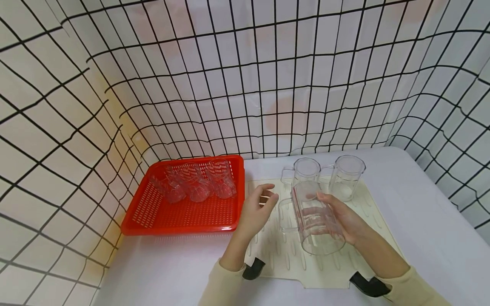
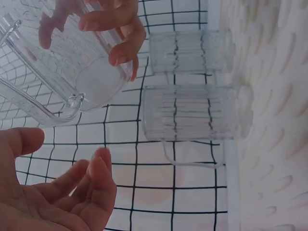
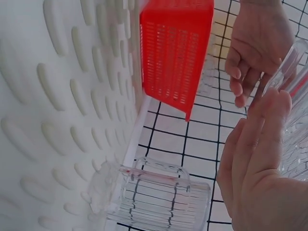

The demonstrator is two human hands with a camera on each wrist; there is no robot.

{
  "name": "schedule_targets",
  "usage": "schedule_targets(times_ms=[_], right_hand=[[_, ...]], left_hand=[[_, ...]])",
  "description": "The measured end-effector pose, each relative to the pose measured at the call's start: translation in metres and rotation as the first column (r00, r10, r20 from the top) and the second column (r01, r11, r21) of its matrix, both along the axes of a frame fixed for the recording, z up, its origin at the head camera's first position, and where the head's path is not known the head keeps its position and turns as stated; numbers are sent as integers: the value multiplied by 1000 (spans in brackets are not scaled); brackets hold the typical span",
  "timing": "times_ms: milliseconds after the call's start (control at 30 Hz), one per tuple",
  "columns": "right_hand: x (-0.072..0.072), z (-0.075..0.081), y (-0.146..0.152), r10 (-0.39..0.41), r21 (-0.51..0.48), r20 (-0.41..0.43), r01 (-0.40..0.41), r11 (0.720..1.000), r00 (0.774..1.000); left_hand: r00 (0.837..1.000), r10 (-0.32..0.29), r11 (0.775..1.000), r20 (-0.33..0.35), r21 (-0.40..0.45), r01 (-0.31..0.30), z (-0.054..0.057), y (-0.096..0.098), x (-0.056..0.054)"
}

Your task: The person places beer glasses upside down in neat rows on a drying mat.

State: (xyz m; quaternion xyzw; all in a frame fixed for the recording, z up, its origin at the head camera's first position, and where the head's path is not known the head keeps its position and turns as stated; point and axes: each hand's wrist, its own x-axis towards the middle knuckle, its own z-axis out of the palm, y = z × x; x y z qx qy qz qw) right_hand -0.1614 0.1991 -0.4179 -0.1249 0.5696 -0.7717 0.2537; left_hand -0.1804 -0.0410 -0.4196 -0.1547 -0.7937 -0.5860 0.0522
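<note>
My right hand (image 1: 350, 221) grips a clear mug (image 1: 315, 216) around its side, holding it tilted above the pale drying mat (image 1: 275, 261). The mug's handle (image 1: 287, 214) points left, toward my left hand (image 1: 258, 210). That left hand is apart from the mug, its fingers loosely bent and holding nothing, as the left wrist view also shows. Behind the held mug, two more clear mugs stand upright on the mat: one mug (image 1: 306, 168) partly hidden by it, the other mug (image 1: 346, 178) to the right. Both have handles to the left.
A red perforated basket (image 1: 183, 231) stands on the white table (image 1: 160, 267) at left. Clear glassware (image 1: 199, 189) lies along its back; its exact kind is hard to tell. Black wire grid panels (image 1: 268, 85) with white sheeting behind rise at the back and both sides.
</note>
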Motion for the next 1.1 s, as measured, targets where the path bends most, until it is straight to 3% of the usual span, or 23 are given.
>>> schedule_targets(times_ms=[200,367,567,633,833,1100], right_hand=[[-1,-3,1,-19,-44,-53,17,999,998],[-1,-2,1,-38,-55,-159,29,998,987],[1,2,0,-110,67,-275,134,989,955],[3,6,-2,-117,74,-318,147,986,941],[13,18,-6,-86,75,-466,136,988,881],[22,19,-12,-96,144,-623,235,961,776]], left_hand=[[999,-17,999,36,34,16,-6,-3,-2],[998,-10,997,60,74,6,-4,-5,0],[996,-39,995,80,100,31,24,-8,18],[994,-75,990,84,122,64,27,-11,21],[989,-139,980,52,153,130,2,-18,10],[983,-183,970,-34,158,186,2,-20,12]])
